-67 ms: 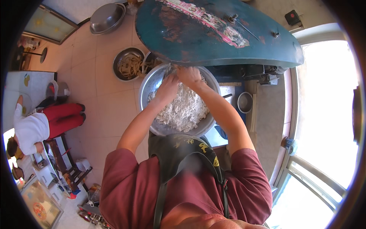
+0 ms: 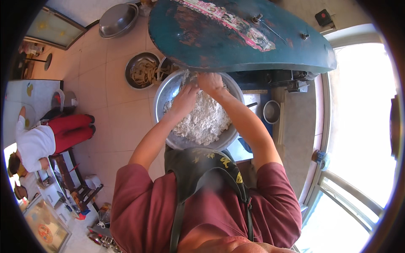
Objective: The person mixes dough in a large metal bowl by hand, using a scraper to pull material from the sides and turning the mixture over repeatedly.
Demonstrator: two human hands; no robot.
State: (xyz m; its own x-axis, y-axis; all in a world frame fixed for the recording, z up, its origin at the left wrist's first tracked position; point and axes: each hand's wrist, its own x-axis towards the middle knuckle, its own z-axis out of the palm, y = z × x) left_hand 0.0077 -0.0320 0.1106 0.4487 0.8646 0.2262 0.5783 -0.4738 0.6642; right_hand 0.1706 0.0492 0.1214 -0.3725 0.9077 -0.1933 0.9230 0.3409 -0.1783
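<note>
A wide metal bowl sits in front of me, holding a crumbly white floury mass. Both hands work at its far side, close together. My left hand bends over the flour with its fingers pressed together and pointing inward. Just right of it, my right hand is curled, its fingertips turned down and out of sight near the far rim. Whatever either hand grips is hidden. White clumps show beyond the left fingers. A worn green machine housing overhangs the far rim, close to my right knuckles.
Left of the bowl, a metal basin on the tiled floor holds pale strips; a second basin is partly covered. An upturned basin lies farther off. A small bowl stands right. A person in red trousers works at a far-left table.
My left hand has shifted slightly down and left, widening the gap to the right hand. The right hand has hardly moved.
</note>
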